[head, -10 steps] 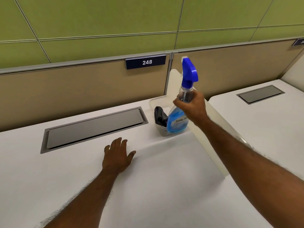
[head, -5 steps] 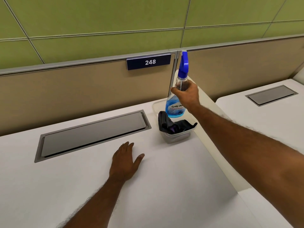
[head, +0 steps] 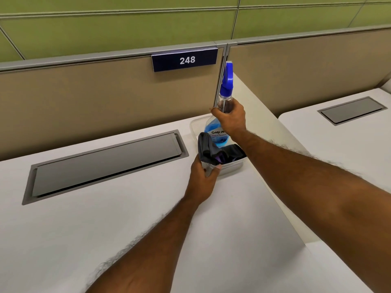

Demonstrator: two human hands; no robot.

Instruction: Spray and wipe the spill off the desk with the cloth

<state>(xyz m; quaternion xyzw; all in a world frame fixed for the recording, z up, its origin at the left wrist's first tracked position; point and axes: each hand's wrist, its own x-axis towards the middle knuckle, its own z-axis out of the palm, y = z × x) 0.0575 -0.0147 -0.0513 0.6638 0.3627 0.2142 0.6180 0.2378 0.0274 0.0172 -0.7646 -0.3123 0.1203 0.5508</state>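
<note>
Right hand (head: 230,120): fingers and thumb wrapped round the clear neck of the spray bottle (head: 214,135), just below its blue trigger head. Bottle near upright, blue liquid in the lower body, white label facing the camera. Its base drops behind the cloth inside the container; whether it rests on the bottom cannot be told. Left hand (head: 202,182): fingers curled round the near left corner of the clear plastic container (head: 231,166), thumb tip on the near rim. Lower edge of the cloth (head: 206,148) meets these fingers; whether the cloth is caught in the grip as well cannot be told. The hands are apart, left below and nearer the camera, right above it. Cloth is dark grey with a purple patch showing in its folds, bunched in the container, one fold standing up over the left wall. Container sits at the far right of the white desk (head: 127,229), just beside the white side divider (head: 266,127). Left of the container, a long grey hatch (head: 105,163) is set flush into the desk top. Behind: beige partition (head: 84,98) with a dark number plate (head: 186,60) reading 248, green wall panels (head: 127,28) above. Beyond the divider, a neighbouring desk (head: 338,149) with a second hatch (head: 351,113).
</note>
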